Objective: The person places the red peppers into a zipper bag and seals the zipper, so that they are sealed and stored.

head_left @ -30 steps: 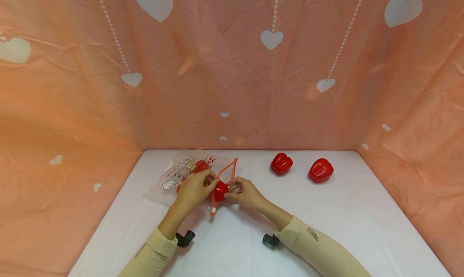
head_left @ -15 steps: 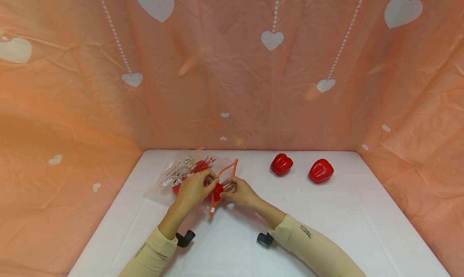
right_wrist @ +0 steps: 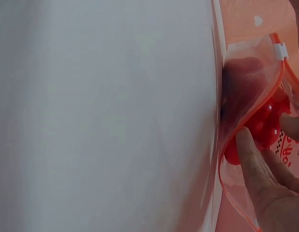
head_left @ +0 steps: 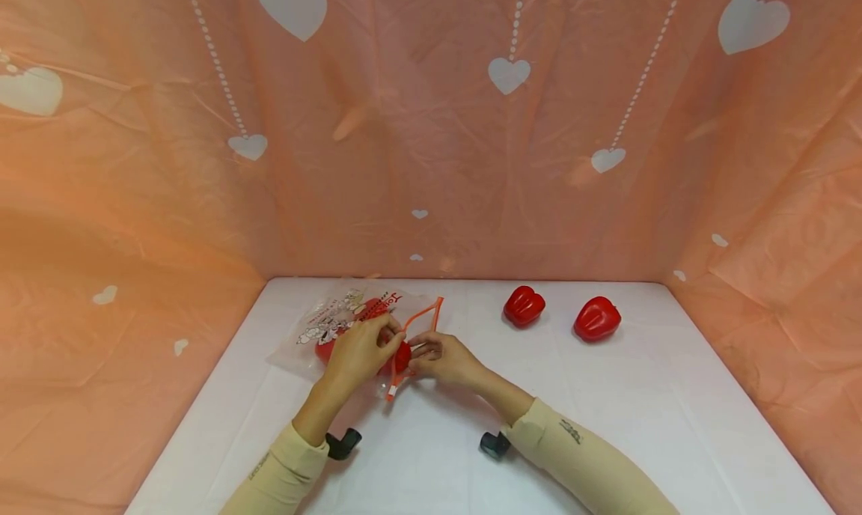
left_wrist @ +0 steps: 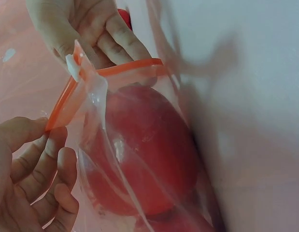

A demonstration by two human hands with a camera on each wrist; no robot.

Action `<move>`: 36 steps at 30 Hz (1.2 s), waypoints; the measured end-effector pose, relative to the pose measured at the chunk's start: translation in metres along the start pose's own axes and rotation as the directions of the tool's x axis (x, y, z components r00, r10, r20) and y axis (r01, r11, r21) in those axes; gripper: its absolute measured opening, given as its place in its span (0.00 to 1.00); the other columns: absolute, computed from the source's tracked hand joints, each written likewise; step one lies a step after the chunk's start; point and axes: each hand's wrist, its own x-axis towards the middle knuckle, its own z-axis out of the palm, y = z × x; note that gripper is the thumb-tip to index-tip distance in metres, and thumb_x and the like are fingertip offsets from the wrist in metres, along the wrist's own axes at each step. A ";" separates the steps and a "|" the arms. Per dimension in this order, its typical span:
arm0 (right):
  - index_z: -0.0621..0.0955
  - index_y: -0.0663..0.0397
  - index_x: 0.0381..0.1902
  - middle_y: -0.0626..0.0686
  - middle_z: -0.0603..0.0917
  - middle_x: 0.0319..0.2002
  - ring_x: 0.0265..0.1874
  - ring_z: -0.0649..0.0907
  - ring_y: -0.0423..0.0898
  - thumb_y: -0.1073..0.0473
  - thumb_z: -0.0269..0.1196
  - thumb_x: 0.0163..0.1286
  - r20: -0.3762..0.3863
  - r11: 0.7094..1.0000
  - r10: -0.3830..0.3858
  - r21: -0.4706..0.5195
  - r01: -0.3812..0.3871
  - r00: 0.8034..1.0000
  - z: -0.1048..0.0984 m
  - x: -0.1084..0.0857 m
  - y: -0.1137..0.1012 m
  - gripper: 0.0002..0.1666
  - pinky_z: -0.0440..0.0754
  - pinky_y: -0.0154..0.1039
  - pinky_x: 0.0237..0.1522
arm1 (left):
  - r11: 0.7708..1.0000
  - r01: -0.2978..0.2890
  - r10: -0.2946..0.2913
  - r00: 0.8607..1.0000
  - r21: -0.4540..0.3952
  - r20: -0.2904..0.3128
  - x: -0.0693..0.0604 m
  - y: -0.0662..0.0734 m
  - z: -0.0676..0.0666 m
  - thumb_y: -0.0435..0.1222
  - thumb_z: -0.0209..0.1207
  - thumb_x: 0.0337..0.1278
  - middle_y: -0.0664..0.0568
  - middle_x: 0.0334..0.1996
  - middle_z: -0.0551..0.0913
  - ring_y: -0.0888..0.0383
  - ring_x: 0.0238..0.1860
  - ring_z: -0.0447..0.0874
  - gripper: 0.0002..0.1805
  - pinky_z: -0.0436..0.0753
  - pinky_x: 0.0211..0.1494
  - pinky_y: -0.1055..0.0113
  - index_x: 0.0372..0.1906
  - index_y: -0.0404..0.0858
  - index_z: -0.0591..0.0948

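A clear zip bag (head_left: 291,352) with an orange rim and printed figures lies on the table's left half, with red peppers inside. My left hand (head_left: 359,352) pinches the orange rim between thumb and index finger; in the left wrist view its other fingers curl loosely beside the bag (left_wrist: 97,92). At the bag's mouth, my right hand (head_left: 447,361) holds a red pepper (right_wrist: 263,123) between thumb and fingers, fingertips inside the rim. A white slider (right_wrist: 280,51) sits at one end of the rim. Another pepper (left_wrist: 144,150) shows through the plastic.
Two red peppers lie apart at the back right of the white table (head_left: 646,395), one nearer the middle (head_left: 524,307) and one farther right (head_left: 597,319). Peach curtains (head_left: 431,163) with white hearts stand around the table's back and sides.
My right hand has moved slightly left, and the pepper at its fingertips has gone farther into the bag. The pepper inside has shifted left. My left hand stays at the rim.
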 end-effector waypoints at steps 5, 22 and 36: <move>0.81 0.70 0.61 0.66 0.89 0.49 0.47 0.91 0.54 0.68 0.70 0.72 0.001 1.000 -0.003 -0.019 0.003 1.000 -0.006 -0.005 -0.002 0.21 0.88 0.39 0.49 | 1.000 -0.004 0.004 1.000 -0.006 -0.002 -0.001 0.000 0.001 0.41 0.71 0.69 0.59 0.29 0.88 0.61 0.28 0.80 0.04 0.78 0.29 0.62 0.39 0.47 0.87; 0.81 0.74 0.59 0.69 0.87 0.50 0.47 0.90 0.58 0.68 0.70 0.72 -0.047 0.986 -0.084 -0.147 0.076 0.995 -0.042 -0.027 0.002 0.21 0.88 0.35 0.45 | 1.000 0.006 -0.006 1.000 -0.017 0.006 -0.005 -0.001 0.002 0.40 0.72 0.68 0.60 0.28 0.86 0.62 0.27 0.77 0.04 0.76 0.29 0.63 0.38 0.48 0.86; 0.81 0.69 0.60 0.67 0.88 0.52 0.52 0.88 0.58 0.64 0.71 0.73 -0.126 0.933 -0.148 -0.346 0.096 0.981 -0.088 -0.049 0.004 0.22 0.86 0.54 0.58 | 1.000 0.005 -0.004 1.000 -0.021 0.011 -0.005 -0.001 0.003 0.41 0.72 0.68 0.60 0.29 0.86 0.62 0.28 0.77 0.04 0.76 0.31 0.63 0.39 0.48 0.87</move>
